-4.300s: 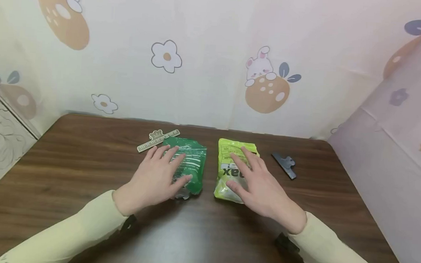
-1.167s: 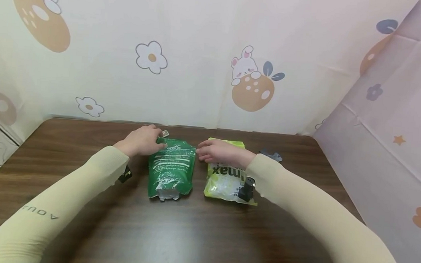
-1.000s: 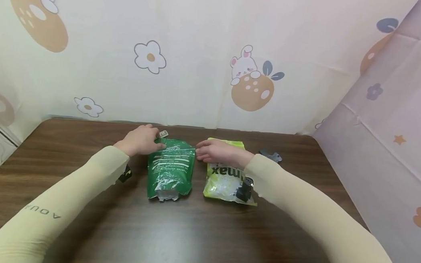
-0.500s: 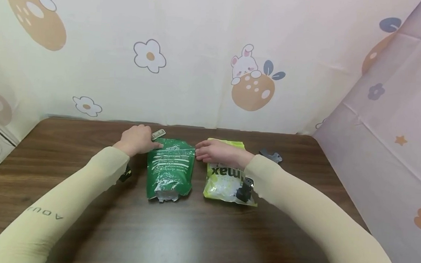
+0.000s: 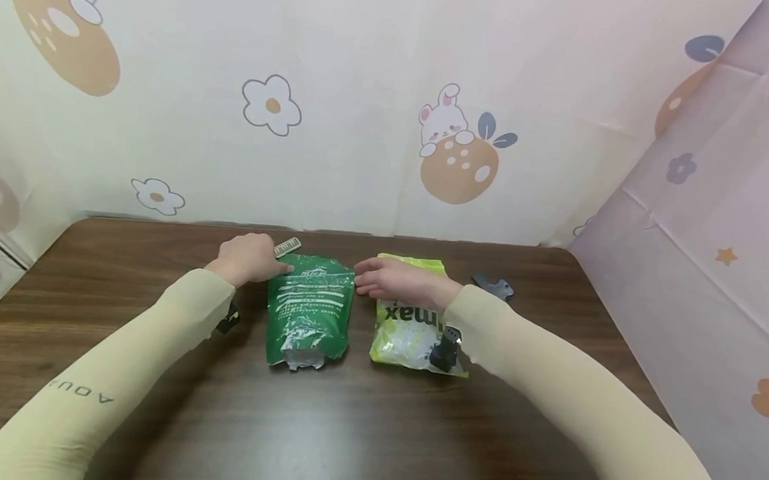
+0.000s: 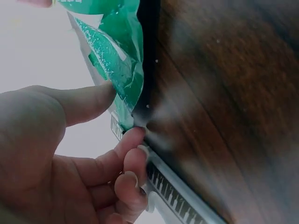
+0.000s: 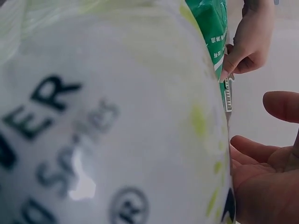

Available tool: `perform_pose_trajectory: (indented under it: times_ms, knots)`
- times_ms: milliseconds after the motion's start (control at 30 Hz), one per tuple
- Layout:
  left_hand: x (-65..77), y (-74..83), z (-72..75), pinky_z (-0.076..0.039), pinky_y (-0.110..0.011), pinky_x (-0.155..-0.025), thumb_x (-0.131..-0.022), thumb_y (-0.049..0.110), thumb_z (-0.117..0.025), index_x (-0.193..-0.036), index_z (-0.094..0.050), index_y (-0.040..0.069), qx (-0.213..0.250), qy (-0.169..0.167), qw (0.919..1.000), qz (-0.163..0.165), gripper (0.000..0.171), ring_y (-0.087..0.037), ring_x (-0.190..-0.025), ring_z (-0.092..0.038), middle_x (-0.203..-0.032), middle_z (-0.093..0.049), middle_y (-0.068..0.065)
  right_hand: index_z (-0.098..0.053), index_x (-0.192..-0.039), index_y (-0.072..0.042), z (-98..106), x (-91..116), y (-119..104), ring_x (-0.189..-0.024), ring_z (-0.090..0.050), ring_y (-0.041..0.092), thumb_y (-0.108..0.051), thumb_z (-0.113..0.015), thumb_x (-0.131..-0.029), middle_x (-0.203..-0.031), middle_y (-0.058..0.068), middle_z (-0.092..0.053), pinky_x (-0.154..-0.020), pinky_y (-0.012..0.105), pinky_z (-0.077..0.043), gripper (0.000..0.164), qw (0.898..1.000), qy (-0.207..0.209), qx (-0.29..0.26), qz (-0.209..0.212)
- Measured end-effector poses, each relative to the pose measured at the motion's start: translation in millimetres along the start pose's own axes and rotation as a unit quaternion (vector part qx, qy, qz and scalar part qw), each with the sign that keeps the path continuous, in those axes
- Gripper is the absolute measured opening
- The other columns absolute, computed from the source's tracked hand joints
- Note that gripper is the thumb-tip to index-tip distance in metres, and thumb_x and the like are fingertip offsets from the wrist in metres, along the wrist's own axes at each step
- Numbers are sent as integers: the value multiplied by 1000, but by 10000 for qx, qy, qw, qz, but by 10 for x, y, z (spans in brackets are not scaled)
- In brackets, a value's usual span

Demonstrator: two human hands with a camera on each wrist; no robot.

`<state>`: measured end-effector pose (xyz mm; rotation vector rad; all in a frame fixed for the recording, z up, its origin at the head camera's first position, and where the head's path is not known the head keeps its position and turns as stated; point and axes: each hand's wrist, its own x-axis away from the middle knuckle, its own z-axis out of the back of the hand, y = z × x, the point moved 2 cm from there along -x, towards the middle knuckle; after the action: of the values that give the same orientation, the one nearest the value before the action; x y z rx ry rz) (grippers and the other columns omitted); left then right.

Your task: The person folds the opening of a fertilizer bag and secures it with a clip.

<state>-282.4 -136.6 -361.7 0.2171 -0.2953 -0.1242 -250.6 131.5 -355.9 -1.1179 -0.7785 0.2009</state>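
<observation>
The left hand (image 5: 247, 257) is at the upper left corner of a green bag (image 5: 309, 312). Its curled fingers hold a pale clip (image 5: 288, 246) with a piano-key pattern, while its thumb touches the bag's edge. The clip's bar (image 6: 175, 196) runs out past the fingertips in the left wrist view; the hand hides much of the rest. The right hand (image 5: 395, 279) lies across the top of a lime-green and white bag (image 5: 405, 337), fingers relaxed and pointing toward the green bag. Nothing shows between its thumb and fingers in the right wrist view.
A dark grey clip (image 5: 495, 285) rests on the brown wooden table (image 5: 306, 441), behind the right sleeve (image 5: 548, 367). A cartoon-printed curtain (image 5: 350, 157) hangs along the back edge and the right side.
From over the bags, both hands have reached toward the bags' far edges. Lately the left hand slides left, uncovering more of the pale clip's bar. The right hand stays put, and both bags lie still.
</observation>
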Motion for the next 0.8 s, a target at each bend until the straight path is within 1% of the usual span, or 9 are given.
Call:
perform_pose_trajectory:
  times_ms: [100, 200, 300, 400, 467, 533, 600, 700, 800]
  knots:
    - [9, -25, -8, -41, -37, -57, -91, 48, -67, -88, -63, 6, 154, -50, 9999, 47, 42, -23, -68, -51, -73, -53, -5, -33, -150, 3, -6, -2, 3, -132, -51, 28, -12, -50, -103, -148, 19, -46, -108, 35, -40, 52, 10000, 34, 23, 12]
    - [9, -52, -21, -40, -36, -56, -92, 45, -67, -85, -61, 7, 335, -12, 9994, 31, 39, -23, -67, -50, -72, -51, -5, -34, -151, 1, -5, 0, 6, -131, -52, 27, -11, -50, -103, -147, 17, -47, -107, 35, -40, 52, 9999, 85, 42, -34]
    - [7, -71, -35, -38, -34, -55, -94, 41, -66, -79, -57, 8, 531, 4, 9986, -66, 38, -20, -63, -46, -67, -46, -3, -34, -151, 0, -4, 0, 10, -130, -52, 26, -11, -50, -103, -148, 16, -46, -107, 35, -41, 52, 9999, 115, 63, -57]
    - [7, -86, -43, -38, -34, -56, -97, 34, -65, -79, -56, 7, 869, 2, 9958, -305, 33, -18, -61, -47, -66, -50, -2, -33, -151, 1, -9, -8, 14, -131, -51, 27, -12, -50, -103, -149, 17, -44, -107, 35, -40, 53, 9999, 68, 104, -2]
    - [8, -91, -44, -41, -35, -59, -99, 30, -63, -84, -57, 6, 1103, -11, 9925, -519, 29, -18, -62, -52, -69, -56, -4, -32, -151, 1, -13, -15, 15, -132, -51, 27, -13, -50, -103, -150, 18, -43, -107, 35, -40, 54, 9999, 39, 131, 31]
    - [8, -95, -44, -45, -37, -66, -100, 25, -62, -94, -59, 4, 1367, -17, 9879, -730, 22, -20, -69, -60, -79, -63, -8, -31, -152, 0, -13, -19, 14, -131, -51, 27, -13, -51, -103, -150, 17, -43, -107, 34, -40, 54, 9999, 57, 145, 26]
    - [7, -100, -43, -47, -38, -70, -101, 23, -60, -99, -59, 3, 1572, -38, 9839, -845, 20, -22, -74, -63, -86, -66, -10, -31, -152, 0, -11, -20, 13, -130, -52, 26, -14, -52, -103, -149, 16, -44, -107, 34, -41, 55, 9998, 100, 143, 10]
    - [-7, -118, -62, -50, -37, -69, -102, 22, -58, -103, -57, 3, 1906, -63, 9772, -930, 19, -23, -76, -64, -92, -65, -10, -30, -153, -2, 0, -11, 25, -129, -53, 24, -16, -54, -102, -149, 15, -45, -106, 34, -41, 58, 9998, 164, 120, -15]
    - [6, -148, -79, -52, -35, -65, -103, 22, -57, -106, -55, 4, 2246, -52, 9694, -991, 19, -22, -75, -62, -95, -65, -10, -29, -153, -3, -3, -5, 29, -129, -53, 24, -17, -56, -102, -148, 15, -45, -106, 34, -42, 60, 9997, 213, 122, -14]
